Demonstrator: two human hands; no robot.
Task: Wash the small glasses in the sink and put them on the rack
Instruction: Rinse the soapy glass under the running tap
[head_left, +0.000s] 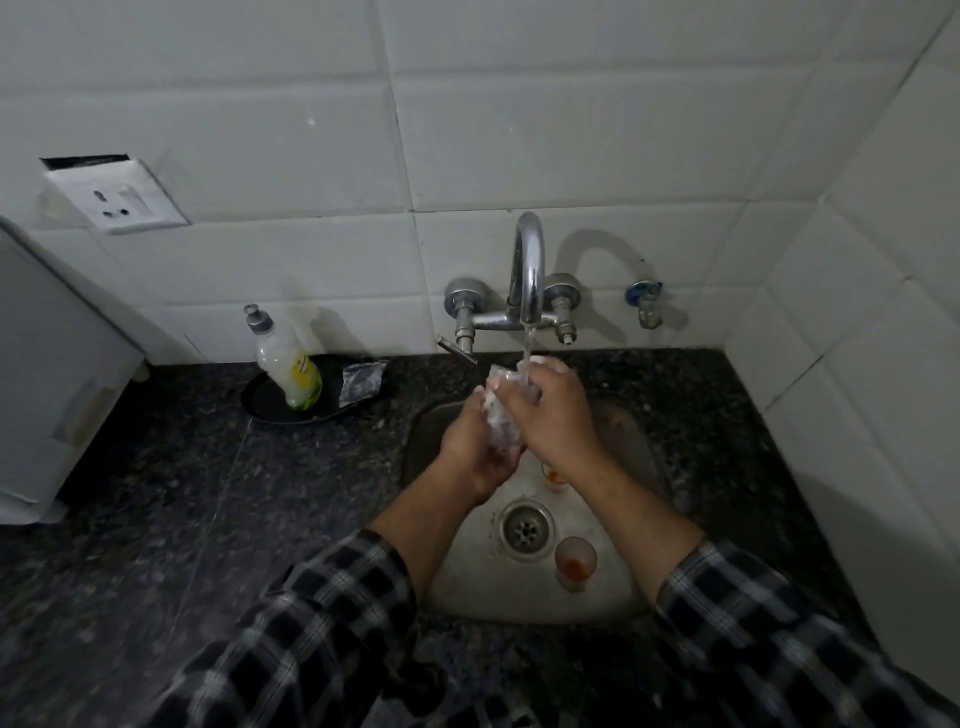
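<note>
A held glass (500, 422) shows only as a clear, foamy sliver between the left hand (475, 449) and the right hand (553, 415), both wrapped round it; a second glass (555, 477) in the sink (483, 587) peeks from behind the right wrist, mostly covered; the bottle (291, 371) label is too small to read; the grey appliance (47, 374) and checked sleeves (322, 623) are cut off at the left and bottom edges; the dark surface (130, 545) blurs at lower left.
</note>
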